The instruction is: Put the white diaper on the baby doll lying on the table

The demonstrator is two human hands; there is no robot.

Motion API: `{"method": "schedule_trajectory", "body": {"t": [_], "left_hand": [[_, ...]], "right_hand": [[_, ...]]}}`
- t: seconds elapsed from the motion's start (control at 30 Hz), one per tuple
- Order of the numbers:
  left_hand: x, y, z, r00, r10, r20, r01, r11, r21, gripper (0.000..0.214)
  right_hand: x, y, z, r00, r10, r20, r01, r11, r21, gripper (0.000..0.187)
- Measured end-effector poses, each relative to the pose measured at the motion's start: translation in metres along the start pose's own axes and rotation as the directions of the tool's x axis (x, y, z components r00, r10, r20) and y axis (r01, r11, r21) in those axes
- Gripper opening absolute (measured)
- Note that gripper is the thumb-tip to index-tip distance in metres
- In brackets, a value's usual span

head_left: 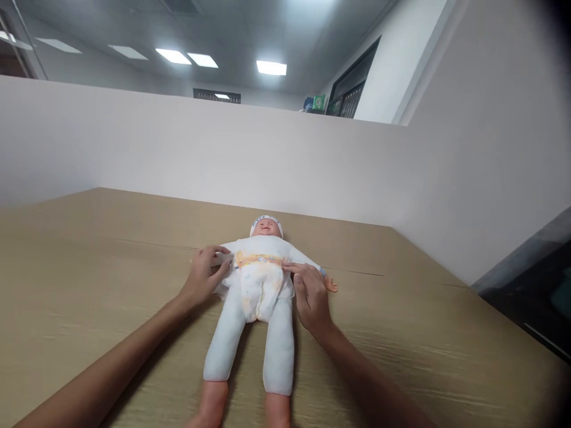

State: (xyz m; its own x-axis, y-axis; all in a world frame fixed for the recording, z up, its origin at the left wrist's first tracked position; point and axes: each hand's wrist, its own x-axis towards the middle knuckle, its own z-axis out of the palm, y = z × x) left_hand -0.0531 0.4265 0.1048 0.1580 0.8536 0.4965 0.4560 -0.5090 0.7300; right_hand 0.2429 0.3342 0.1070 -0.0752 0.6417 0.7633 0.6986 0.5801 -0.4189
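Observation:
A baby doll (234, 345) in a white outfit and a printed white cap (254, 229) lies on its back, feet toward me. A white diaper (261, 291) with an orange patterned waistband (259, 259) covers its middle, over the clothes. My left hand (206, 274) is at the diaper's left side, by the doll's sleeve, thumb and fingers apart. My right hand (312, 295) has its fingertips extended onto the waistband's right end, thumb lower down. Whether either hand pinches a diaper tab is too small to tell. The doll's arm on the left is mostly hidden behind my left hand.
The doll lies on a wood-grain tabletop (134, 267) with a seam across it. A pale partition wall (200, 154) rises behind the far edge. A dark object (526, 303) stands beyond the table's right edge.

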Motion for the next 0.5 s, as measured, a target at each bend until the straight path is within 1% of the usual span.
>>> {"method": "schedule_trajectory", "body": {"t": [0.07, 0.1, 0.17, 0.23, 0.3, 0.33, 0.37, 0.4, 0.43, 0.47, 0.5], "left_hand": [[-0.006, -0.023, -0.013, 0.999, -0.041, 0.031, 0.041, 0.999, 0.020, 0.037], [-0.009, -0.030, -0.017, 0.997, -0.056, 0.052, 0.054, 0.998, 0.029, 0.037], [-0.011, -0.034, -0.023, 0.993, -0.076, 0.091, 0.071, 0.996, 0.057, 0.038], [-0.012, -0.031, -0.023, 0.989, -0.063, 0.132, 0.047, 0.992, 0.115, 0.039], [-0.013, -0.026, -0.019, 0.985, -0.034, 0.169, -0.005, 0.975, 0.224, 0.038], [-0.014, -0.024, -0.017, 0.981, -0.033, 0.189, -0.024, 0.957, 0.290, 0.038], [-0.015, -0.022, -0.016, 0.977, -0.049, 0.209, -0.029, 0.934, 0.355, 0.037], [-0.016, -0.020, -0.016, 0.971, -0.077, 0.227, -0.024, 0.912, 0.409, 0.036], [-0.018, -0.019, -0.016, 0.964, -0.109, 0.241, -0.012, 0.892, 0.451, 0.035], [-0.019, -0.018, -0.017, 0.957, -0.140, 0.255, 0.000, 0.877, 0.481, 0.035], [-0.020, -0.018, -0.019, 0.950, -0.165, 0.266, 0.010, 0.865, 0.502, 0.034]], "right_hand": [[0.002, -0.004, 0.001, 0.998, 0.053, -0.038, -0.052, 0.998, 0.020, 0.033], [0.005, -0.006, 0.002, 0.996, 0.074, -0.050, -0.073, 0.997, 0.023, 0.030], [0.016, -0.012, 0.004, 0.995, 0.092, -0.034, -0.092, 0.996, 0.014, 0.028], [0.034, -0.020, 0.008, 0.996, 0.081, 0.048, -0.082, 0.997, 0.006, 0.032], [0.059, -0.029, 0.015, 0.979, 0.056, 0.194, -0.060, 0.998, 0.013, 0.039], [0.073, -0.033, 0.019, 0.956, 0.045, 0.291, -0.052, 0.999, 0.016, 0.042], [0.087, -0.037, 0.025, 0.915, 0.042, 0.401, -0.049, 0.999, 0.006, 0.045], [0.100, -0.040, 0.032, 0.857, 0.050, 0.513, -0.048, 0.999, -0.017, 0.047], [0.112, -0.042, 0.040, 0.787, 0.067, 0.613, -0.045, 0.998, -0.051, 0.048], [0.123, -0.043, 0.049, 0.723, 0.088, 0.685, -0.040, 0.996, -0.085, 0.050], [0.132, -0.043, 0.057, 0.672, 0.107, 0.733, -0.034, 0.993, -0.114, 0.051]]}}
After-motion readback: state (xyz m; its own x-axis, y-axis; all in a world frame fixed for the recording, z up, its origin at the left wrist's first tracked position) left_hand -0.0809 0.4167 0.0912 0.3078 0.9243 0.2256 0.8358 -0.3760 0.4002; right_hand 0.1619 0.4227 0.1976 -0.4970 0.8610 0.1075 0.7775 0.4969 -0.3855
